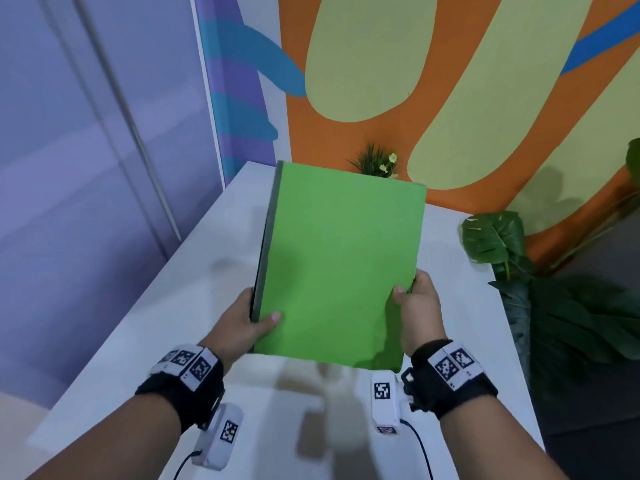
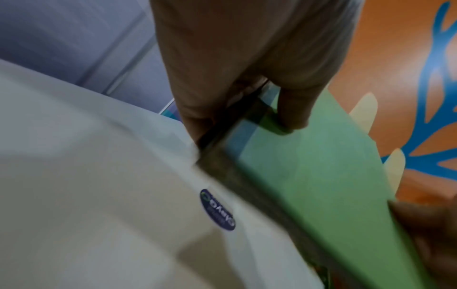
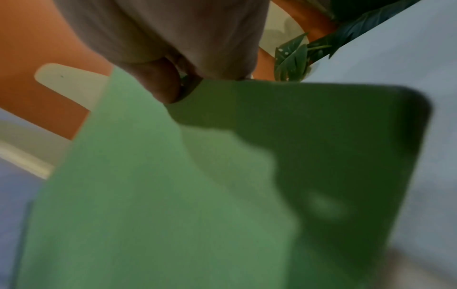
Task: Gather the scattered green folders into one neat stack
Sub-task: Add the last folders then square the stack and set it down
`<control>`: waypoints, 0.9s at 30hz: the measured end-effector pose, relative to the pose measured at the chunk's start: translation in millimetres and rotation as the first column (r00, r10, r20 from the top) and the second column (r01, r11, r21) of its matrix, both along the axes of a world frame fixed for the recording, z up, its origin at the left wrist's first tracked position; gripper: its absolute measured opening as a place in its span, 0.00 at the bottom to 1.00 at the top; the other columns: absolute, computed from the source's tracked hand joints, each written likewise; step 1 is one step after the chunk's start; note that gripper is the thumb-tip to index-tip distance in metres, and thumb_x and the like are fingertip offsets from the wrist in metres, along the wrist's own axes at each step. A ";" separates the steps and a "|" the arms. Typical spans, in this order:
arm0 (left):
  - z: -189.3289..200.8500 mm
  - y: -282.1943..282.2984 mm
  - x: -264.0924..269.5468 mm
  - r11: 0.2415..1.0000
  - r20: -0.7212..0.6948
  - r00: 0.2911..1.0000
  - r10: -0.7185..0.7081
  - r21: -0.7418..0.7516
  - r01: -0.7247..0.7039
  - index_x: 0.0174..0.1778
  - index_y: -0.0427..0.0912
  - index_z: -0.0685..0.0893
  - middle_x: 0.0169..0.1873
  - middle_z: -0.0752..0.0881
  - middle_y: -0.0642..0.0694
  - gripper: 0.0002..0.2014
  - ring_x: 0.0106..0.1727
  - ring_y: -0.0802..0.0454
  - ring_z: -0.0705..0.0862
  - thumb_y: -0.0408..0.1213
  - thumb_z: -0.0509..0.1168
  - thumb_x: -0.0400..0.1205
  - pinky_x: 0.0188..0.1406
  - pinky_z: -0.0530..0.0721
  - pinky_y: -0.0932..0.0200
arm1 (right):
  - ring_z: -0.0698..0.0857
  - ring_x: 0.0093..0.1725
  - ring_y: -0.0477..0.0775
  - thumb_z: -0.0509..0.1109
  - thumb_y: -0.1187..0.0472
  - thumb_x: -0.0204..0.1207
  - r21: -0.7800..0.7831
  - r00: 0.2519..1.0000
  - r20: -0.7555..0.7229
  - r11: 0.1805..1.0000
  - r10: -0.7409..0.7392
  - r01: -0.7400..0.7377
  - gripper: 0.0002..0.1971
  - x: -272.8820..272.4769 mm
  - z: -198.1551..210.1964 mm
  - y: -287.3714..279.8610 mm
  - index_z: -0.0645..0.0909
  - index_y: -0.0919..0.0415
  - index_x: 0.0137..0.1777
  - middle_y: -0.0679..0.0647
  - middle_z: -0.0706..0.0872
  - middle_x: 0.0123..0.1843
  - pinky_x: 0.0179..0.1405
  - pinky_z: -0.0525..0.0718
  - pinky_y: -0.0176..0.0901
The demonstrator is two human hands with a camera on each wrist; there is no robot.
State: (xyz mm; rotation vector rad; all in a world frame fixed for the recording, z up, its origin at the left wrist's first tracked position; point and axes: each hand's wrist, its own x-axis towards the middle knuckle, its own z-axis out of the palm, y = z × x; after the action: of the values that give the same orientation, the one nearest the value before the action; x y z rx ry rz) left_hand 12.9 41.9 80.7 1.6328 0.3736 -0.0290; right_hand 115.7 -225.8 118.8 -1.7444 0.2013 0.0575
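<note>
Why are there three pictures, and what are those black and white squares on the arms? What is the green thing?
No robot here: these are a person's two hands. The big picture comes from a camera worn on the head, looking down. The other two come from little cameras strapped to each wrist, so they look blurry and very close. The checkered squares are markers on the wrist straps.

The left hand and the right hand hold green folders by the two sides, thumbs on top, lifted above a white table. The dark edge on the left looks like several folders held together. Behind them peeks a small plant, and big leaves stand at the right.
</note>
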 end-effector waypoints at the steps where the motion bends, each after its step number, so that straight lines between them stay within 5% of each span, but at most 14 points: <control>1: -5.2 1.7 -2.7 1.000 -0.008 1.000 -0.004 -0.004 0.004 0.62 0.51 0.78 0.58 0.89 0.46 0.17 0.58 0.45 0.89 0.41 0.71 0.78 0.59 0.87 0.39 | 0.86 0.58 0.64 0.61 0.73 0.78 0.009 1.000 -0.021 1.000 -0.001 0.001 0.16 4.7 1.7 2.7 0.77 0.57 0.61 0.58 0.87 0.56 0.61 0.83 0.63; 4: -12.8 9.2 -4.8 0.992 0.014 0.993 0.113 -0.054 -0.112 0.56 0.48 0.80 0.50 0.87 0.38 0.10 0.50 0.40 0.86 0.34 0.68 0.81 0.49 0.86 0.38 | 0.87 0.60 0.61 0.60 0.69 0.82 0.135 0.988 -0.106 0.986 0.110 -0.095 0.17 5.2 -1.9 10.9 0.77 0.57 0.69 0.56 0.88 0.62 0.63 0.84 0.64; 8: -9.8 30.3 3.3 0.959 -0.031 0.974 0.224 -0.170 -0.226 0.60 0.41 0.82 0.52 0.88 0.37 0.11 0.53 0.36 0.85 0.33 0.68 0.81 0.45 0.85 0.48 | 0.87 0.61 0.58 0.58 0.63 0.86 0.353 0.921 -0.274 0.920 0.275 -0.169 0.16 -17.6 -22.5 31.3 0.73 0.53 0.72 0.53 0.86 0.66 0.56 0.87 0.59; 10: -9.3 36.7 7.7 0.899 -0.058 0.944 0.325 -0.290 -0.328 0.62 0.38 0.83 0.56 0.90 0.36 0.13 0.58 0.34 0.87 0.36 0.67 0.83 0.46 0.88 0.48 | 0.88 0.59 0.60 0.56 0.67 0.87 0.419 0.927 -0.284 0.901 0.247 -0.112 0.14 -21.4 -33.0 46.1 0.75 0.53 0.67 0.55 0.88 0.65 0.49 0.90 0.59; 14: -6.4 27.5 14.7 0.652 -0.107 0.910 0.399 -0.665 -0.364 0.73 0.38 0.77 0.63 0.88 0.36 0.20 0.63 0.37 0.87 0.40 0.61 0.86 0.48 0.92 0.51 | 0.89 0.57 0.65 0.55 0.68 0.86 0.457 0.942 -0.295 0.889 0.161 -0.008 0.15 -7.4 -34.3 74.9 0.78 0.49 0.60 0.55 0.89 0.61 0.53 0.87 0.72; 18: -14.0 10.7 26.5 0.603 -0.121 0.938 0.323 -0.738 -0.303 0.76 0.43 0.71 0.67 0.86 0.36 0.22 0.62 0.33 0.88 0.29 0.61 0.85 0.52 0.91 0.42 | 0.89 0.57 0.61 0.55 0.68 0.86 0.457 0.952 -0.262 0.889 0.157 -0.021 0.16 4.7 -26.6 90.5 0.78 0.47 0.61 0.53 0.89 0.61 0.52 0.88 0.66; 21: -18.6 12.9 41.3 0.621 -0.107 0.920 0.377 -0.708 -0.336 0.73 0.45 0.69 0.71 0.80 0.31 0.24 0.61 0.30 0.87 0.21 0.60 0.84 0.49 0.91 0.39 | 0.88 0.61 0.53 0.55 0.59 0.88 0.393 0.945 -0.192 0.903 0.265 -0.173 0.16 7.8 -26.4 90.5 0.73 0.43 0.71 0.45 0.87 0.65 0.54 0.88 0.58; 24: -19.0 22.0 60.8 0.640 -0.114 0.904 0.411 -0.670 -0.375 0.64 0.47 0.70 0.71 0.78 0.29 0.21 0.57 0.32 0.87 0.18 0.59 0.83 0.46 0.92 0.39 | 0.85 0.61 0.52 0.53 0.47 0.87 0.164 0.918 -0.224 0.941 0.328 -0.296 0.19 9.0 -37.5 72.7 0.61 0.37 0.76 0.43 0.82 0.65 0.58 0.84 0.54; 27: -22.0 30.5 87.3 0.644 -0.152 0.872 0.465 -0.618 -0.451 0.61 0.47 0.69 0.68 0.80 0.29 0.21 0.56 0.33 0.87 0.17 0.59 0.82 0.38 0.93 0.44 | 0.84 0.62 0.56 0.59 0.51 0.85 -0.114 0.916 -0.280 0.937 0.287 -0.329 0.17 5.7 -62.7 40.3 0.71 0.45 0.72 0.53 0.83 0.63 0.64 0.80 0.57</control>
State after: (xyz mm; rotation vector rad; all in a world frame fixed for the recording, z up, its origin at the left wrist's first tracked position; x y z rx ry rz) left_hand 100.2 72.4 58.7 0.8168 0.6768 0.2287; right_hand 121.4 -185.5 56.0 -1.9135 0.1201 0.5173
